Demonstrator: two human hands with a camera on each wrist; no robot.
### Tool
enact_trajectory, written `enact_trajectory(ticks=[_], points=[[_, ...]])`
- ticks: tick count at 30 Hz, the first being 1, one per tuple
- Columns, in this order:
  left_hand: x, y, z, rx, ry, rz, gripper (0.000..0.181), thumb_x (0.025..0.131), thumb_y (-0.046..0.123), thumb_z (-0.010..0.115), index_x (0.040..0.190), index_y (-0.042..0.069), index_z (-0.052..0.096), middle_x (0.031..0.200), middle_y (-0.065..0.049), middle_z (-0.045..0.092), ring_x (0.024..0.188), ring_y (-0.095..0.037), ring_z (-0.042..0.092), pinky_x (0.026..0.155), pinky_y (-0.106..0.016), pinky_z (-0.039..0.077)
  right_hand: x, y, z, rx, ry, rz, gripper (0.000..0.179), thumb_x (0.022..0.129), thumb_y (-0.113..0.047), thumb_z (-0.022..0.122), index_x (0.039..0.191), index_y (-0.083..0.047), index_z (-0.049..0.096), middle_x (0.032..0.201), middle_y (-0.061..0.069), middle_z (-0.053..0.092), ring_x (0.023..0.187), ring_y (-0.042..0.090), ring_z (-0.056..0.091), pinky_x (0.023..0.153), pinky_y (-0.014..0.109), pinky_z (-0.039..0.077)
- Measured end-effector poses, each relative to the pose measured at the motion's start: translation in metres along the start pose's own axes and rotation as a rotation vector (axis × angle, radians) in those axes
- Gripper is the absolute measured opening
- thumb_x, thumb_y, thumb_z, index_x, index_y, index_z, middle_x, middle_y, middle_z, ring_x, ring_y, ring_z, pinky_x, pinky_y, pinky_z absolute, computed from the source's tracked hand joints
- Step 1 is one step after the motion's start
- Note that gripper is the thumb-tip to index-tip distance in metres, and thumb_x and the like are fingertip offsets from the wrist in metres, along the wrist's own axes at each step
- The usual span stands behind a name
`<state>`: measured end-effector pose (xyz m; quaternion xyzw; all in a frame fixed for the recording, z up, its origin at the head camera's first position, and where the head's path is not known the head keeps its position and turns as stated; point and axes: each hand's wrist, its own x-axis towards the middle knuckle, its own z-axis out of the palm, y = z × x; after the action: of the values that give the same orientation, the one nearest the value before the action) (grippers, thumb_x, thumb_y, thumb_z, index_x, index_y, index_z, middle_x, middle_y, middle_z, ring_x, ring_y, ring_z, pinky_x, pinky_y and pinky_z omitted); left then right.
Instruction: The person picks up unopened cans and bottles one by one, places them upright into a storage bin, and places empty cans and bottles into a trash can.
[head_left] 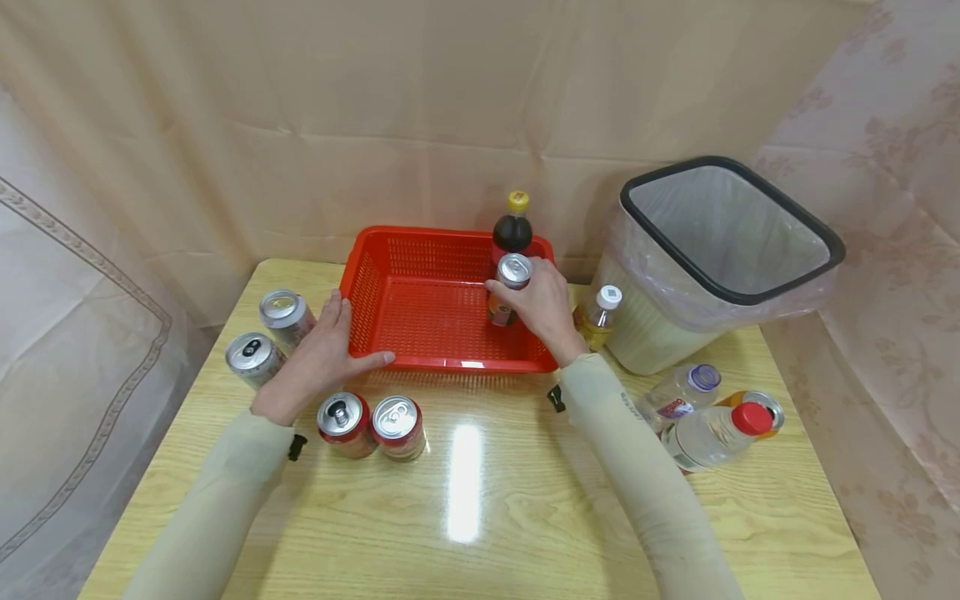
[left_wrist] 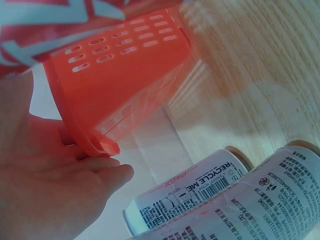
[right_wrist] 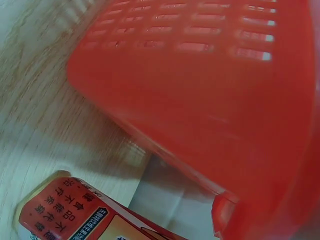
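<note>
A red plastic basket (head_left: pixel 450 364) with slotted walls stands at the table's back. My right hand (head_left: pixel 549 307) grips a drink can (head_left: pixel 515 270) upright inside its right end, beside a dark cola bottle (head_left: pixel 513 232) with a yellow cap. Whether the can touches the basket floor cannot be made out. At the left end, my left hand (head_left: pixel 322 358) rests against the rim with straight fingers, its thumb along the front edge. Two silver cans (head_left: pixel 255 358) stand left of that hand, and two red cans (head_left: pixel 396 427) in front of the basket. The right wrist view does not show the right hand's grip.
A bin (head_left: pixel 660 308) with a black rim and clear liner stands at the right. Before it are a small white-capped bottle (head_left: pixel 602 317), a purple-capped bottle (head_left: pixel 682 396), a red-capped bottle (head_left: pixel 712 437) and an orange can (head_left: pixel 763 410). Curtains hang behind the table.
</note>
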<state>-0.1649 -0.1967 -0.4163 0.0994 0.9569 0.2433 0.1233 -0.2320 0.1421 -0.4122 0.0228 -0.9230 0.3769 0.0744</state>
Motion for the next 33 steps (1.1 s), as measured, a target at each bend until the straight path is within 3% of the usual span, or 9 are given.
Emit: enact_trajectory(ticks=[15, 26, 33], points=[[0.001, -0.001, 0.001, 0.01, 0.001, -0.007, 0.134, 0.084, 0.08, 0.062, 0.162, -0.005, -0.005, 0.17, -0.023, -0.014, 0.156, -0.046, 0.001, 0.12, -0.063, 0.022, 0.004, 0.009, 0.007, -0.061, -0.048, 0.05, 0.052, 0.086, -0.043, 0.083, 0.113, -0.005, 0.06, 0.101, 0.009, 0.067, 0.091, 0.026, 0.062, 0.084, 0.041, 0.055], [0.001, -0.001, 0.002, 0.015, -0.003, -0.012, 0.134, 0.083, 0.08, 0.063, 0.162, -0.007, -0.002, 0.17, -0.024, -0.012, 0.156, -0.045, 0.001, 0.12, -0.063, 0.022, 0.005, 0.008, 0.013, -0.043, -0.102, 0.071, 0.052, 0.088, -0.034, 0.083, 0.118, -0.003, 0.055, 0.103, 0.011, 0.063, 0.092, 0.028, 0.062, 0.084, 0.041, 0.056], [0.001, 0.0, 0.001, 0.009, -0.001, -0.012, 0.133, 0.084, 0.079, 0.063, 0.162, -0.006, -0.004, 0.17, -0.023, -0.014, 0.156, -0.045, 0.001, 0.12, -0.063, 0.022, 0.008, 0.006, 0.015, -0.076, -0.111, 0.114, 0.054, 0.087, -0.039, 0.083, 0.117, -0.005, 0.053, 0.101, 0.01, 0.063, 0.089, 0.027, 0.063, 0.08, 0.038, 0.057]])
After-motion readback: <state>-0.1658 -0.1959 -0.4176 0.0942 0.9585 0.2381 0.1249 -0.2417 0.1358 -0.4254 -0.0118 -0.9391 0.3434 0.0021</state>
